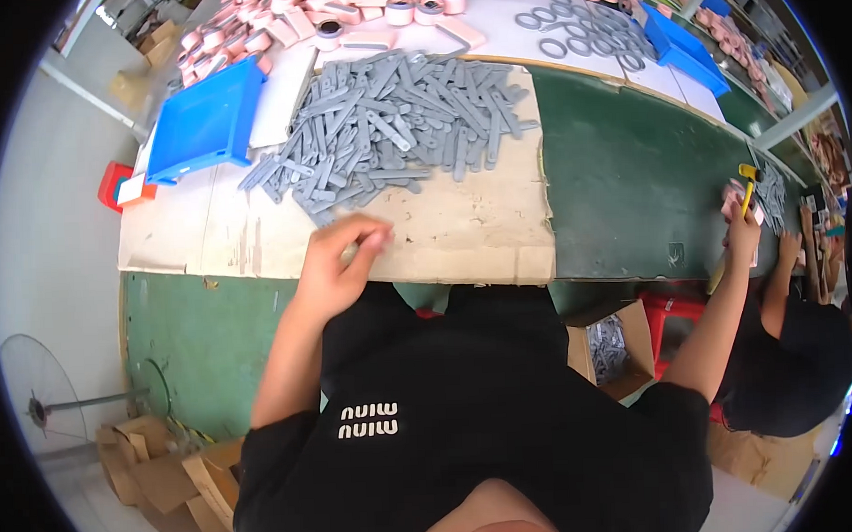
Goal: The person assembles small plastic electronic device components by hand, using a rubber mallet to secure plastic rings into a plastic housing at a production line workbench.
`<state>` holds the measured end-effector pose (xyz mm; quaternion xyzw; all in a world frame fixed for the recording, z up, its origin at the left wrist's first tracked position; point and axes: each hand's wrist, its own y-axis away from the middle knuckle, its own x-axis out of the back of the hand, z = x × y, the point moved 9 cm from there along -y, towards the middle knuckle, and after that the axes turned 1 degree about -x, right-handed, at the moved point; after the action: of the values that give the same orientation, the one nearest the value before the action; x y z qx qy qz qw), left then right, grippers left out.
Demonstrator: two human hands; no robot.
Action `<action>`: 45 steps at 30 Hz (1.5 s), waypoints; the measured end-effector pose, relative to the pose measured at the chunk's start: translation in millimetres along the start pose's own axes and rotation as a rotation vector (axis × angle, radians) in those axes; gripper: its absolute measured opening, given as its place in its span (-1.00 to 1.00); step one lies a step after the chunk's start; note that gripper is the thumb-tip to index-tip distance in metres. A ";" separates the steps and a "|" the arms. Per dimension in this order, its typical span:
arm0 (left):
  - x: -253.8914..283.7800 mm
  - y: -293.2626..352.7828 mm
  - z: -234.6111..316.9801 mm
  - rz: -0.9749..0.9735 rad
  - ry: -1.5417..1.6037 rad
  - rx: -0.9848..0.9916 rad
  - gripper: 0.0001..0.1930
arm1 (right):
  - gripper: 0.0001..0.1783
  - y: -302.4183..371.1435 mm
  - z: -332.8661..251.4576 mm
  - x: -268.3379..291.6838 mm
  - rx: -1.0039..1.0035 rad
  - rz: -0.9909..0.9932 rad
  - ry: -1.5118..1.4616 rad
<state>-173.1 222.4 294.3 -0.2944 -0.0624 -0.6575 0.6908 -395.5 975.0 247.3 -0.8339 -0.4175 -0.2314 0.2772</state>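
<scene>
My left hand is over the near edge of the cardboard sheet, its fingers curled toward the thumb. Whatever may lie between those fingertips is too small or hidden to make out. Just beyond it spreads a heap of flat grey plastic strips. Far to the right, my right hand is closed around the handle of a yellow hammer, whose head points up and away. A pink part lies next to that hand, partly covered by it.
Pink rolls and blocks pile up at the back, near grey rings. Blue trays stand left and far right. A co-worker sits close on the right. An open carton of grey parts stands below the table.
</scene>
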 end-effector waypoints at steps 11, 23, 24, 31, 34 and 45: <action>10.6 -134.9 -49.1 0.044 -0.974 -0.200 -0.72 | -0.53 357.9 -237.9 -179.2 -0.727 -1.322 -1.299; -4.2 -85.4 31.3 0.111 -0.448 -0.446 -0.73 | -0.46 369.1 -260.6 -196.9 -0.296 -0.987 -0.617; -16.5 -71.2 40.3 0.054 -0.385 -0.468 -0.71 | -0.45 373.9 -270.1 -191.9 -0.371 -1.043 -0.771; -80.0 -22.6 57.5 -0.012 -0.385 -0.479 -0.64 | -0.50 384.6 -306.7 -190.0 -0.111 -1.030 -0.837; -84.4 -18.0 55.1 -0.008 -0.429 -0.533 -0.60 | -0.72 384.0 -296.1 -198.5 -0.132 -0.951 -0.873; -71.4 -22.4 20.3 -0.044 -0.329 -0.318 -0.37 | -0.89 381.1 -287.7 -190.8 -0.088 -0.760 -0.608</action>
<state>-197.3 295.4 284.4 -0.5016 -0.0762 -0.6168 0.6018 -229.6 488.4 239.7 -0.6632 -0.7442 -0.0798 0.0031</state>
